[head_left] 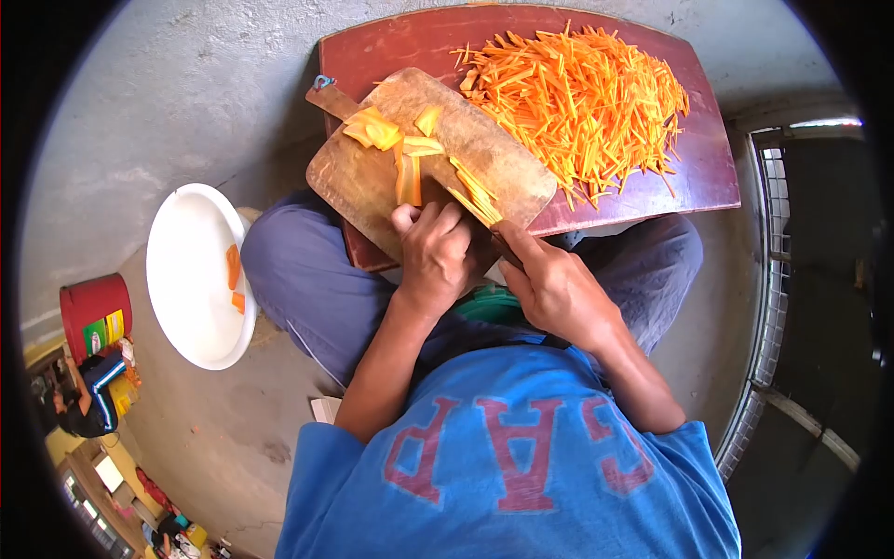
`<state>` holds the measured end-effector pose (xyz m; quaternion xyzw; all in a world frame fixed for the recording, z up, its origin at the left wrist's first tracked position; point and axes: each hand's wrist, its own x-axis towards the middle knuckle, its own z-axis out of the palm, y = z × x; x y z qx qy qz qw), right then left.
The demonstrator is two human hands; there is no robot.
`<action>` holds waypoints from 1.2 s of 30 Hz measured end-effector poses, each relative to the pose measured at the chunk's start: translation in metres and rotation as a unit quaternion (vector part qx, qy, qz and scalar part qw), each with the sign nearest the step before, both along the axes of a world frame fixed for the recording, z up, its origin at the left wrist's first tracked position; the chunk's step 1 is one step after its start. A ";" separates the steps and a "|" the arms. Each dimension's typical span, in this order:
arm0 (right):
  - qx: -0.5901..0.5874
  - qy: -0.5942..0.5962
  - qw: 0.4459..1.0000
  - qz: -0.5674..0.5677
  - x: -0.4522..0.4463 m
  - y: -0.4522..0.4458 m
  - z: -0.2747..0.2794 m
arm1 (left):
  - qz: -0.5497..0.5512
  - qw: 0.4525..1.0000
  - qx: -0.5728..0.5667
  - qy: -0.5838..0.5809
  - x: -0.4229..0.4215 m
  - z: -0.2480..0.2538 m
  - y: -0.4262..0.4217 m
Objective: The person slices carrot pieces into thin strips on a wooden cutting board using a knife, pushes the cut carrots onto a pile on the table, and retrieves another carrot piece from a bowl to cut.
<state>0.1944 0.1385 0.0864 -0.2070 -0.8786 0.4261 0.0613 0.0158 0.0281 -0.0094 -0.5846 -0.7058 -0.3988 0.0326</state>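
Note:
A worn wooden cutting board (349, 182) lies at a slant on the left part of a reddish-brown tabletop. My right hand (563, 291) is wrapped round the handle of a knife (506, 250), whose blade points up and left over the board. Thin carrot sticks (477, 194) lie along the blade, hiding part of it. My left hand (434, 250) is closed at the board's near edge, its curled fingers at the lower end of a long carrot slice (407, 177). More flat, yellow-orange slices (372, 129) rest farther up the board.
A large heap of carrot sticks (577, 107) covers much of the tabletop (391, 42) on the right. A white basin (191, 279) with a few orange pieces stands at left. Beyond it are a red container (96, 312) and another person (88, 396). A grille (773, 214) borders the right.

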 end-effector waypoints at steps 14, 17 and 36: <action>0.011 0.003 1.000 0.002 0.001 -0.001 -0.005 | -0.007 1.000 -0.005 0.002 -0.001 -0.002 -0.001; 0.027 0.009 1.000 0.000 0.003 0.001 -0.003 | 0.003 1.000 0.005 -0.005 0.003 0.002 0.001; 0.174 0.082 0.979 0.069 0.022 0.017 -0.014 | 0.008 0.999 -0.036 -0.003 -0.031 0.088 0.010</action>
